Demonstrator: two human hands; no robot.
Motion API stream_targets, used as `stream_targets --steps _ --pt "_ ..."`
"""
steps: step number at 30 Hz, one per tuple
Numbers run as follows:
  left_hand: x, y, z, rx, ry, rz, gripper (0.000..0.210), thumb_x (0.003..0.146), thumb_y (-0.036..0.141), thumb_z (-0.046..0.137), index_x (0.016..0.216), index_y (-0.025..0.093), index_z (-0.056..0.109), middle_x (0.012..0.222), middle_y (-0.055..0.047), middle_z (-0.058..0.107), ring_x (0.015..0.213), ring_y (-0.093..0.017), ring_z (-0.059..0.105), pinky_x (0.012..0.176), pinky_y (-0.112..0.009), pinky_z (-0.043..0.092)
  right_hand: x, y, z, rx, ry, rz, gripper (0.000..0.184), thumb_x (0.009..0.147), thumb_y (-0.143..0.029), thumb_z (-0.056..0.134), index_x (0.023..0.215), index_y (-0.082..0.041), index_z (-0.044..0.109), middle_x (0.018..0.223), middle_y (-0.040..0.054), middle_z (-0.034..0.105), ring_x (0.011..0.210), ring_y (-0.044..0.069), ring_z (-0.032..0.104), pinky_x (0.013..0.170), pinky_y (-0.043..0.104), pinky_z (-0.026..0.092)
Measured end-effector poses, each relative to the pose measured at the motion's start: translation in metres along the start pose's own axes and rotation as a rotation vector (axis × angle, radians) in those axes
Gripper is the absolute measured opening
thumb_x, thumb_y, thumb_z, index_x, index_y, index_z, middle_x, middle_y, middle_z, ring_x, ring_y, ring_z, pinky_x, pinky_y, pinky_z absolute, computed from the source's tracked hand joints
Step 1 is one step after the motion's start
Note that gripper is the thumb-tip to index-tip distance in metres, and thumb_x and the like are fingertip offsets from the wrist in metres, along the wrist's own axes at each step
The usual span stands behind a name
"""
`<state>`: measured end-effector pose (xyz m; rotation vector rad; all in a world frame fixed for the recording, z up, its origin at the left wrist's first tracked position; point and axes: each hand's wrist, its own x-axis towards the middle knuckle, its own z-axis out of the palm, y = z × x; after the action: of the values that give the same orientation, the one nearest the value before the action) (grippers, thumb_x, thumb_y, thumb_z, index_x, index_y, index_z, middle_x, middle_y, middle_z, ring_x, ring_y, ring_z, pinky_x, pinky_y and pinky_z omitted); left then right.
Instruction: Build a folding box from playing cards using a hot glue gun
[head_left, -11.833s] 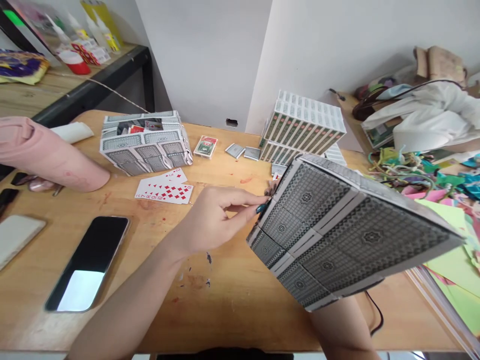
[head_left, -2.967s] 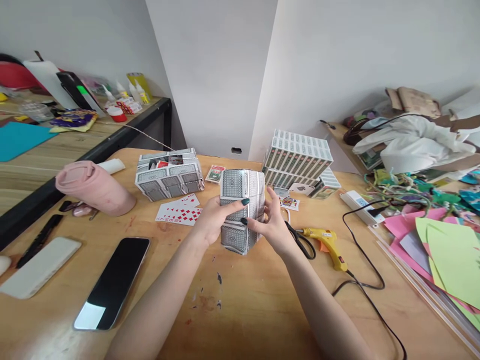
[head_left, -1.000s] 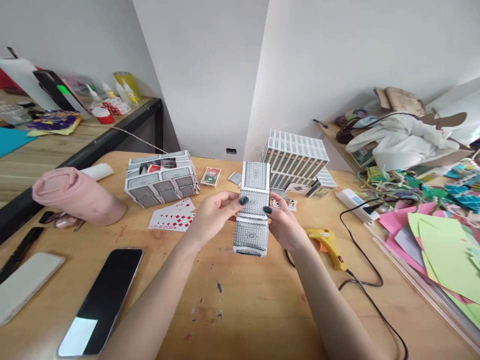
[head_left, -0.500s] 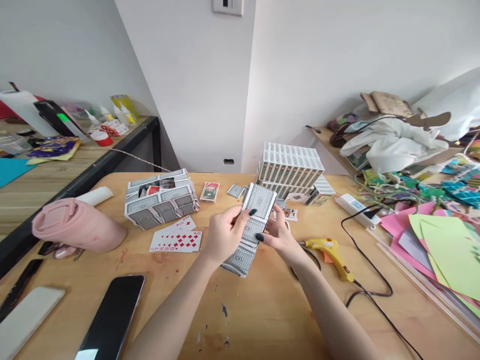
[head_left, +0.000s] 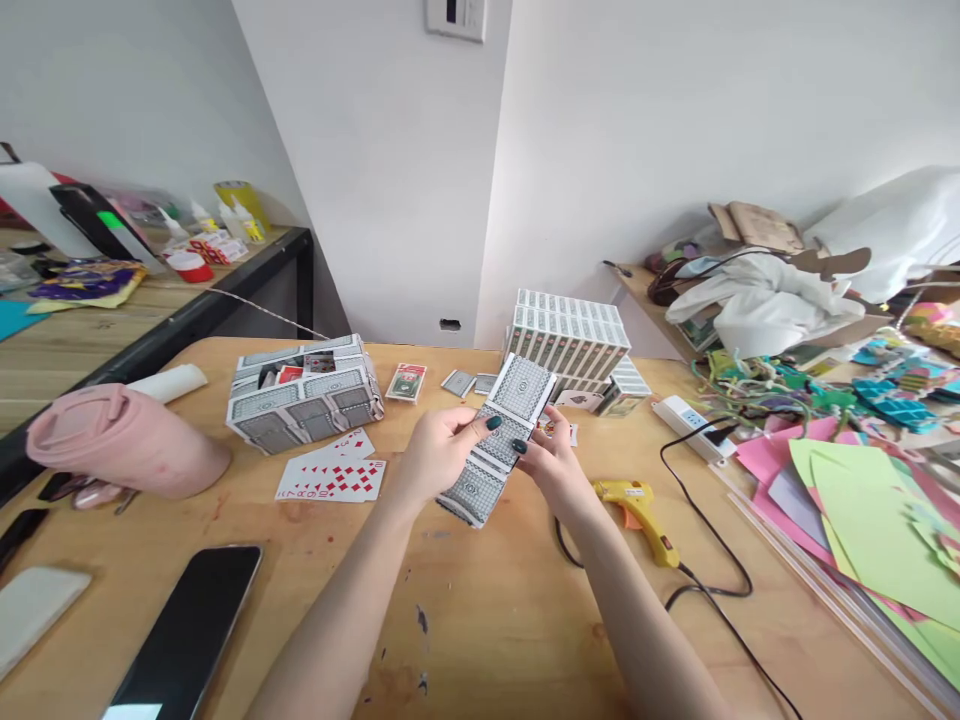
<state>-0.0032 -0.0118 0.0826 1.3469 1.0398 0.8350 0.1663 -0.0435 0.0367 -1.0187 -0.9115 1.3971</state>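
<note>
Between my hands is a tilted strip of joined playing cards [head_left: 521, 387], grey patterned backs facing me. My left hand [head_left: 439, 455] grips its left edge, the thumb lying on the middle card. On the opposite edge, my right hand [head_left: 553, 462] closes with its thumb on the front; its other fingers are partly hidden behind. Left of them stands a box covered in playing cards [head_left: 304, 405], with cards inside. Fanned red diamond cards [head_left: 330, 480] lie before it. Behind the strip are a boxed card deck [head_left: 406, 383] and loose cards [head_left: 458, 382].
A large stack of card packs [head_left: 570, 335] stands at the back right. A yellow glue gun [head_left: 637, 515] with its cord lies right of my forearm, near a power strip [head_left: 694, 428] and coloured paper [head_left: 877, 520]. At left are a pink tumbler [head_left: 135, 445] and a phone [head_left: 187, 630].
The view has shifted slightly, so the table things sit further left. My hands still hold the card strip, which now faces the camera a little more squarely.
</note>
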Motion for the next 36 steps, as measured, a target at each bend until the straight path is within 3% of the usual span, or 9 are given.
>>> stream_targets --steps 3,6,8,10,13,16,22,25,36 --pt "-0.006 0.001 -0.002 -0.036 -0.042 0.0 0.034 0.074 0.048 0.067 0.073 0.014 0.065 0.064 0.0 0.057 0.057 -0.012 0.049 0.051 -0.022 0.036 -0.001 0.001 0.001 -0.03 0.034 0.04 0.067 0.072 -0.038 0.071 0.123 -0.032 0.027 0.117 0.0049 0.058 0.103 0.021 0.061 0.094 0.047 0.046" --pt "-0.011 -0.002 -0.009 -0.158 -0.155 -0.033 0.035 0.073 0.043 0.07 0.091 0.013 0.067 0.078 -0.005 0.067 0.068 -0.017 0.06 0.064 -0.028 0.047 -0.001 0.003 0.002 -0.119 -0.053 0.179 0.067 0.075 -0.047 0.067 0.128 -0.031 0.028 0.122 0.0074 0.058 0.11 0.023 0.059 0.096 0.05 0.045" --pt "-0.013 -0.007 -0.015 -0.15 -0.128 -0.038 0.037 0.073 0.042 0.071 0.095 0.012 0.067 0.082 -0.008 0.07 0.071 -0.019 0.063 0.068 -0.031 0.049 -0.001 0.004 0.004 -0.238 -0.072 0.171 0.068 0.076 -0.049 0.065 0.131 -0.029 0.031 0.13 0.011 0.053 0.119 0.025 0.053 0.1 0.052 0.042" --pt "-0.014 -0.009 -0.018 -0.092 -0.06 -0.027 0.036 0.074 0.041 0.069 0.095 0.012 0.068 0.084 -0.009 0.071 0.073 -0.021 0.064 0.067 -0.032 0.049 -0.004 0.003 0.007 -0.425 0.018 -0.036 0.065 0.075 -0.046 0.068 0.13 -0.027 0.039 0.135 0.0119 0.048 0.126 0.026 0.047 0.102 0.05 0.04" --pt "-0.016 -0.007 -0.021 -0.022 -0.058 0.002 0.03 0.078 0.036 0.064 0.098 0.014 0.067 0.087 -0.008 0.072 0.076 -0.021 0.065 0.067 -0.031 0.049 -0.014 -0.006 0.013 -0.733 0.159 -0.462 0.039 0.079 -0.035 0.065 0.116 -0.027 0.055 0.125 0.0085 0.055 0.12 0.024 0.05 0.101 0.046 0.043" --pt "-0.018 0.0 -0.02 -0.035 -0.098 0.04 0.029 0.079 0.029 0.061 0.106 0.017 0.064 0.092 -0.006 0.071 0.081 -0.018 0.065 0.071 -0.029 0.049 -0.024 -0.02 0.021 -0.946 0.112 -0.625 0.032 0.082 -0.03 0.062 0.114 -0.028 0.059 0.116 0.0075 0.058 0.11 0.023 0.055 0.096 0.042 0.047" --pt "-0.017 -0.004 -0.021 0.06 0.093 -0.025 0.034 0.084 0.045 0.051 0.07 0.015 0.059 0.063 0.001 0.057 0.059 -0.014 0.052 0.054 -0.024 0.037 -0.024 -0.041 0.039 -1.167 -0.072 -0.475 0.035 0.077 -0.026 0.064 0.112 -0.025 0.059 0.109 0.0075 0.06 0.099 0.024 0.059 0.086 0.042 0.05" --pt "-0.015 -0.008 -0.023 0.164 0.098 -0.024 0.039 0.084 0.048 0.048 0.062 0.016 0.053 0.056 0.003 0.048 0.054 -0.013 0.044 0.05 -0.023 0.031 -0.02 -0.044 0.044 -1.213 -0.131 -0.412 0.031 0.075 -0.023 0.063 0.106 -0.024 0.06 0.103 0.0071 0.062 0.099 0.025 0.058 0.086 0.043 0.05" --pt "-0.011 -0.01 -0.022 0.255 0.038 0.016 0.034 0.087 0.042 0.044 0.08 0.015 0.064 0.066 0.001 0.056 0.06 -0.014 0.046 0.053 -0.023 0.032 -0.009 -0.043 0.034 -1.131 -0.189 -0.323 0.041 0.072 -0.026 0.067 0.112 -0.026 0.056 0.11 0.0054 0.059 0.095 0.021 0.06 0.085 0.04 0.051"
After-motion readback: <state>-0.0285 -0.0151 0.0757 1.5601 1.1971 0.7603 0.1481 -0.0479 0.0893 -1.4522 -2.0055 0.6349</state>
